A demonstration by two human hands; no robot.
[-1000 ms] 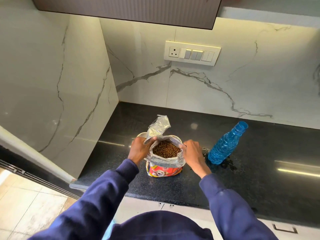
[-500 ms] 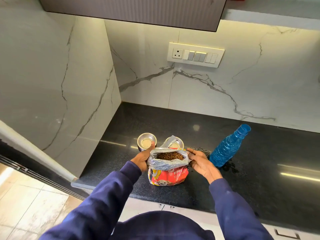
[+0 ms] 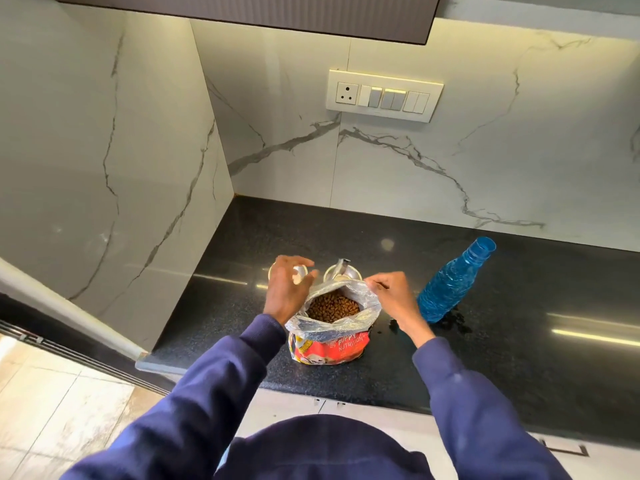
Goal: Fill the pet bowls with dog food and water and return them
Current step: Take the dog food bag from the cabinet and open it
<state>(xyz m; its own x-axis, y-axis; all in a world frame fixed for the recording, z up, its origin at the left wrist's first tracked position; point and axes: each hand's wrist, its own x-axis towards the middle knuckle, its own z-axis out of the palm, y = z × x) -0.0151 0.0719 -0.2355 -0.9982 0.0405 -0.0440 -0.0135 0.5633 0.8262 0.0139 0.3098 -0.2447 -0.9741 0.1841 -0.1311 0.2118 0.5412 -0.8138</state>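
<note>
An open red dog food bag (image 3: 329, 348) stands on the black counter (image 3: 519, 341), its clear inner liner rolled back to show brown kibble (image 3: 332, 308). My right hand (image 3: 393, 297) pinches the liner's right rim. Off the bag, my left hand (image 3: 287, 289) hovers at its left edge with loosely spread fingers and holds nothing. Two small steel bowls sit just behind the bag. The left bowl (image 3: 298, 270) is mostly hidden by my left hand, and a flap of liner partly covers the right bowl (image 3: 351, 271). A blue water bottle (image 3: 450, 282) stands to the right.
A marble side wall (image 3: 121, 168) closes the counter on the left and a marble backsplash with a switch panel (image 3: 384, 95) runs behind. A dark cabinet (image 3: 277, 12) hangs overhead. Small wet spots lie by the bottle's base. Tiled floor shows at the lower left.
My left hand has let go of the bag's left rim and risen over the left bowl. The liner has been rolled down and the bag pulled nearer the counter's front edge.
</note>
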